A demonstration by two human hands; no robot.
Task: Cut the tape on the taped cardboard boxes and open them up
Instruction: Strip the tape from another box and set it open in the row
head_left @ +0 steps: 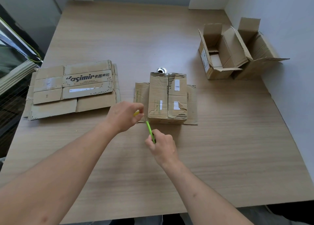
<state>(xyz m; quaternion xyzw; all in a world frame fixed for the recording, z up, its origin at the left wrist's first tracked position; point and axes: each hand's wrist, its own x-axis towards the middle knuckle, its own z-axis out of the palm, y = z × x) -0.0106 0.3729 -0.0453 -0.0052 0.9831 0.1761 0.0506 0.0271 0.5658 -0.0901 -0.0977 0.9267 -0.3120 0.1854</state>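
Head view. We hold a green utility knife [150, 130] in the right hand [161, 146], fingers curled round its handle, blade end pointing up and away toward the near left corner of the taped box [167, 98]. The left hand [124, 115] hovers just beside that corner, its fingers curled and pinching a small yellow piece [136, 113], probably the knife's cap or slider; we cannot tell which.

Risks from here, as we judge them:
- The left fingertips sit close to the blade tip, so a slip while exposing or seating the blade could nick them.
- The box stands unbraced on a flat cardboard sheet [192, 104], so a pushing cut may slide it away or tip it.
- The seam tape looks torn and wrinkled, so the blade may snag and jump.

The taped box stands at the table [153, 37] centre, well apart from two opened boxes [226, 54] at the far right and a stack of flattened cartons [74, 88] at the left. Its top flaps meet at a middle seam under clear, ragged tape; white labels and torn paper patches mark the worn brown surface
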